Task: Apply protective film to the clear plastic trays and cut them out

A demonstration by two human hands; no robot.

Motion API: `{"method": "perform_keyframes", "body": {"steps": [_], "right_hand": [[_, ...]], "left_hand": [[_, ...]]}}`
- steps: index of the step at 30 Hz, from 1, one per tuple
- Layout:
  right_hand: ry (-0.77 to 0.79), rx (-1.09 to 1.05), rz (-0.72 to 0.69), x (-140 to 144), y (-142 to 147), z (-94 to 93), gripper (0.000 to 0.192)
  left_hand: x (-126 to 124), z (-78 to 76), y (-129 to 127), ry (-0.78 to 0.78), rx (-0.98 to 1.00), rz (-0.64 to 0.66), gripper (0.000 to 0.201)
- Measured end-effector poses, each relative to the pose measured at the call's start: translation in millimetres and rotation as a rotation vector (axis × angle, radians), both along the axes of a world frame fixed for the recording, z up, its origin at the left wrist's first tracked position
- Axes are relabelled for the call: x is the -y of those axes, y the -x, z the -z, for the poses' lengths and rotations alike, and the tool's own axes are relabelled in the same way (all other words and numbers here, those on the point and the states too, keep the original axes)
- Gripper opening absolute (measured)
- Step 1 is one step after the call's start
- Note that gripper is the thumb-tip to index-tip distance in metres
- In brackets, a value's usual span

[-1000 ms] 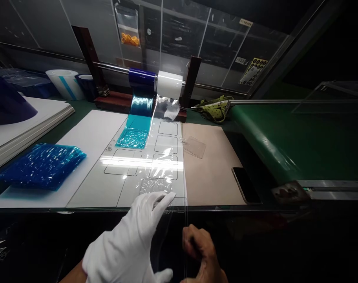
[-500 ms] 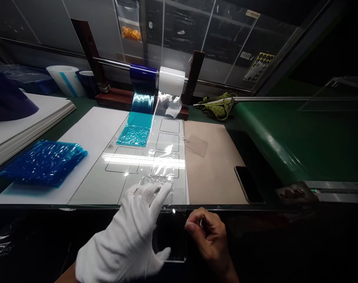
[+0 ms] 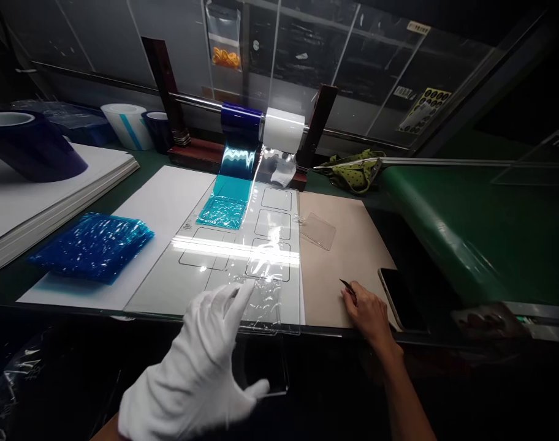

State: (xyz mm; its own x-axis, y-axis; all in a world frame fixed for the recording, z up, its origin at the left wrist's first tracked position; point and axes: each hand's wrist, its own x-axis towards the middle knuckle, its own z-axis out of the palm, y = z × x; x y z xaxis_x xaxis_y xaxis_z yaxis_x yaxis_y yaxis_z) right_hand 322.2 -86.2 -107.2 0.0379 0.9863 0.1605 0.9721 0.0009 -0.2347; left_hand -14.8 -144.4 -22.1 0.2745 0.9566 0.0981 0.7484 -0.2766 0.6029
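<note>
Hands work at the near edge of the white template sheet (image 3: 224,269), which lies flat on the tabletop (image 3: 77,202); the left hand (image 3: 201,367), in a white glove, has its fingers spread wide and its fingertips on a crinkled clear film (image 3: 261,300) at the sheet's near right corner; under that hand a clear plastic plate (image 3: 270,367) juts out past the sheet's near edge, the thumb touching its corner; the bare right hand (image 3: 369,312) rests on the tan paper (image 3: 344,257) just right of the sheet, loosely curled around a thin dark pointed tool (image 3: 346,285), whose tip points away from the person; a dark phone (image 3: 396,297) lies just beyond that hand, further right of the sheet; a small clear card (image 3: 319,229) sits on the tan paper near the sheet's right edge; a turquoise film strip (image 3: 224,208) covers the sheet's far middle, running down from a blue roll (image 3: 240,116) and a white roll (image 3: 284,128) on a bar behind the sheet; a stack of blue films (image 3: 93,245) lies left of the sheet.
</note>
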Motion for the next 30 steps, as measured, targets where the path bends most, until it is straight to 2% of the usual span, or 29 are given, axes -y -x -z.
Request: {"method": "perform_keyframes", "body": {"steps": [3,4,7,10,12,15,17,19,23,26,30], "right_hand": [[-0.024,0.043,-0.054,-19,-7,7.1,0.027],[-0.033,0.053,-0.071,-23,-7,6.1,0.031],[-0.071,0.07,-0.104,-22,4,-9.7,0.044],[-0.106,-0.013,-0.249,-3,36,-42.4,0.065],[-0.098,-0.087,-0.43,14,66,-66.5,0.084],[-0.035,-0.154,-0.675,28,108,-91.4,0.107],[-0.006,-0.159,-0.772,27,127,-96.4,0.117],[0.002,-0.151,-0.833,22,137,-93.9,0.121],[-0.023,-0.127,-0.865,11,142,-82.7,0.119],[-0.023,-0.126,-0.794,7,144,-81.7,0.115],[0.062,-0.128,-0.76,-2,142,-91.3,0.121]], "left_hand": [[3,6.3,11,0.679,0.731,0.054,0.104],[3,8.1,13,0.838,0.915,0.099,0.102],[0,16.4,9,1.112,1.296,0.152,0.118],[-3,29.0,0,1.343,1.683,0.165,0.132],[-5,36.3,-5,1.412,1.77,0.147,0.134],[-8,39.8,-14,1.438,1.747,0.112,0.136],[-12,37.7,-20,1.414,1.783,0.17,0.138],[-17,35.1,-25,1.359,1.869,0.278,0.134],[-28,37.2,-30,1.32,1.994,0.405,0.117],[-37,41.7,-31,1.335,2.035,0.432,0.117],[-51,39.8,-34,1.359,2.038,0.462,0.124]]}}
